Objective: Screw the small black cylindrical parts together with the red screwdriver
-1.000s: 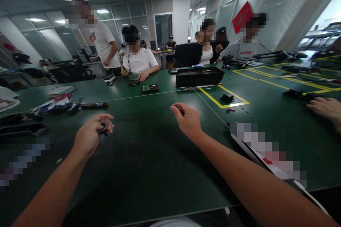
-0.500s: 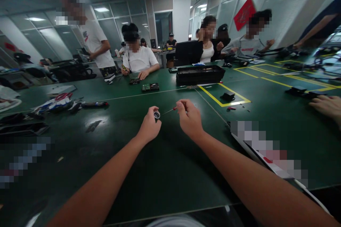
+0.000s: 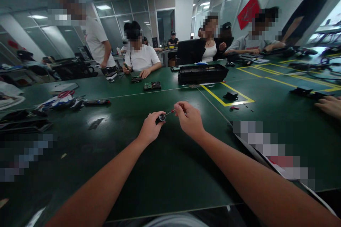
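Note:
My left hand point(image 3: 151, 127) is closed around a small round black part point(image 3: 161, 117) with a pale rim, its open end turned to the right. In my right hand point(image 3: 189, 117) is a thin screwdriver point(image 3: 171, 112) with a red handle, pinched between thumb and fingers. The screwdriver's metal shaft points left, and its tip is at the rim of the round part; whether it touches inside is too small to tell. Both hands are above the green table point(image 3: 149, 177).
A long black tray point(image 3: 202, 75) and a circuit board point(image 3: 152, 85) lie beyond my hands. A black bracket point(image 3: 230, 96) sits inside yellow tape. Gloves point(image 3: 62, 100) and a dark tool point(image 3: 97, 103) are at left. Another person's hand point(image 3: 330, 105) rests at right.
The round part in my left hand has moved slightly right and its opening has turned more into view. The screwdriver tip has closed the gap to it. The view has shifted a little.

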The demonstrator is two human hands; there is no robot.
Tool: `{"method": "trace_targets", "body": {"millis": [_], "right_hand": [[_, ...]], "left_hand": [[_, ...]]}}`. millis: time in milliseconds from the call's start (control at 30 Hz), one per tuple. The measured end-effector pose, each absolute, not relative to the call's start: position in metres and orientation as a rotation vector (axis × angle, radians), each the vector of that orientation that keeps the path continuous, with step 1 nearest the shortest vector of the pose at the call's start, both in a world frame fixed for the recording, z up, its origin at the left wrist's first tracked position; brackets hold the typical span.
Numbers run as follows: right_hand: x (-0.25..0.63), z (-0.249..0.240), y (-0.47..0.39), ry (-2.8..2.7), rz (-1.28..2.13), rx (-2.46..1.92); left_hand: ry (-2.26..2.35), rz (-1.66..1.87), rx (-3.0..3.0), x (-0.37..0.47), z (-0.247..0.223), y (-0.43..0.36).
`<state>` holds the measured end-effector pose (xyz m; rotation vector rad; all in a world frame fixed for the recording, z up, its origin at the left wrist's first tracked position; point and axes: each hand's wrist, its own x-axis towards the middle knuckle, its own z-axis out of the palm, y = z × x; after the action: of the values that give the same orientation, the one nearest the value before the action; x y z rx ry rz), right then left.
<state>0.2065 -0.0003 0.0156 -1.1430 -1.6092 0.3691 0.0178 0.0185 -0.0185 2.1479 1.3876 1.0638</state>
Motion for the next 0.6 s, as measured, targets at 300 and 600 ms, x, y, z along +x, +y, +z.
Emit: {"method": "trace_targets", "body": {"millis": [300,600], "right_hand": [[0.209,0.0208,-0.001,-1.627,0.402,-1.209],[0.2067,0.0181,-0.0018,-1.673,0.38,-1.244]], "left_hand": [[1.437,1.102,2.136,0.0152,-0.0159,0.0178],[1.381,1.11,2.118,0.0139,-0.0177,0.0187]]}}
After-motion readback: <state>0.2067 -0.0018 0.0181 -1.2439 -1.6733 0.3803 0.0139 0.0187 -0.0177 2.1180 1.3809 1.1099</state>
